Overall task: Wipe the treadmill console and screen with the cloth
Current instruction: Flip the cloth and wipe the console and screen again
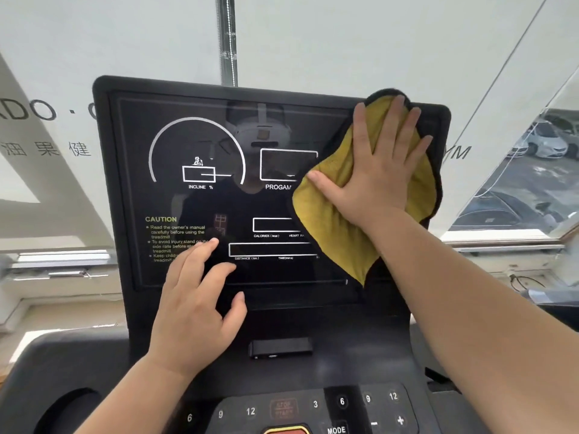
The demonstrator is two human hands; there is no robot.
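Observation:
The black treadmill screen stands upright in front of me, printed with white gauges and a yellow CAUTION text. A yellow cloth with a dark edge lies flat on the screen's right side, up to its top right corner. My right hand presses on the cloth with straight, spread fingers. My left hand is held in front of the screen's lower left part, fingers loosely bent, holding nothing. Below lies the console with numbered buttons and a MODE key.
A small black clip sits at the foot of the screen. A cup recess opens in the console's lower left. Behind the treadmill are a window blind, a sill and parked cars outside at right.

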